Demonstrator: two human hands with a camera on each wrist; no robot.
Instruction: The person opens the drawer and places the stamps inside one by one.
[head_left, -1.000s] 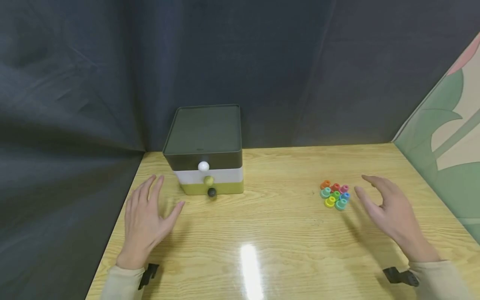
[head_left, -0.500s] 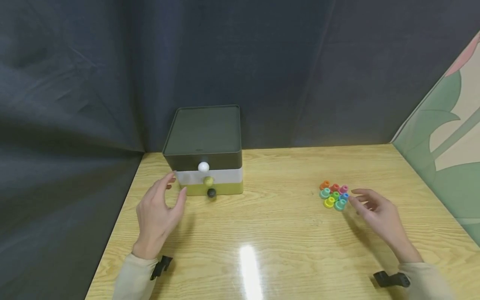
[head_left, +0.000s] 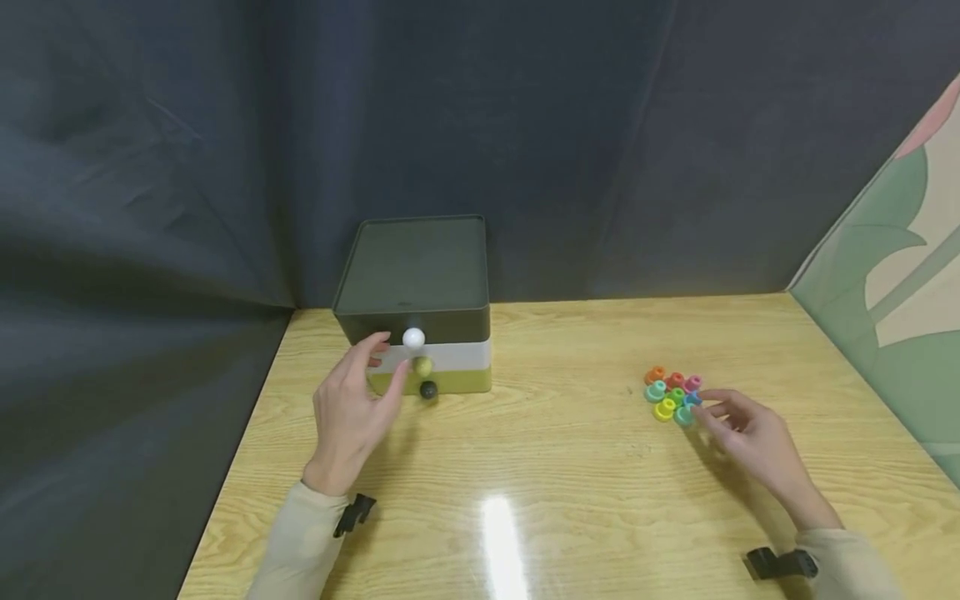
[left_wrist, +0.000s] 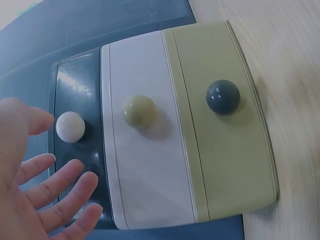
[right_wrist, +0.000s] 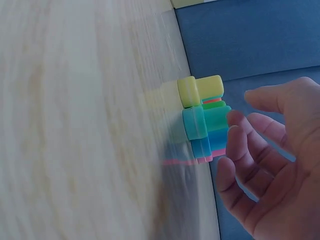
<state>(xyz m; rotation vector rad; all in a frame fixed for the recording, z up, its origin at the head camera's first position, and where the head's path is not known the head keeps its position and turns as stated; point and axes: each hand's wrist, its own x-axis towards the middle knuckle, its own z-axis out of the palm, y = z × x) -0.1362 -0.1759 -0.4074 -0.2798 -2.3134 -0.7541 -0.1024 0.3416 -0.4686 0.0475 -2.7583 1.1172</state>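
On the surface, head view: my left hand (head_left: 352, 412) hangs open in front of the drawer box (head_left: 414, 308), fingers near its white knob (head_left: 413, 338); my right hand (head_left: 746, 437), loosely open, reaches the coloured pegs (head_left: 672, 394), well right of the box.
Left wrist view: spread fingers (left_wrist: 55, 190) beside the white knob (left_wrist: 70, 127), touching nothing.
Right wrist view: fingertips (right_wrist: 235, 120) just at the pegs (right_wrist: 202, 120); whether they touch, I cannot tell.
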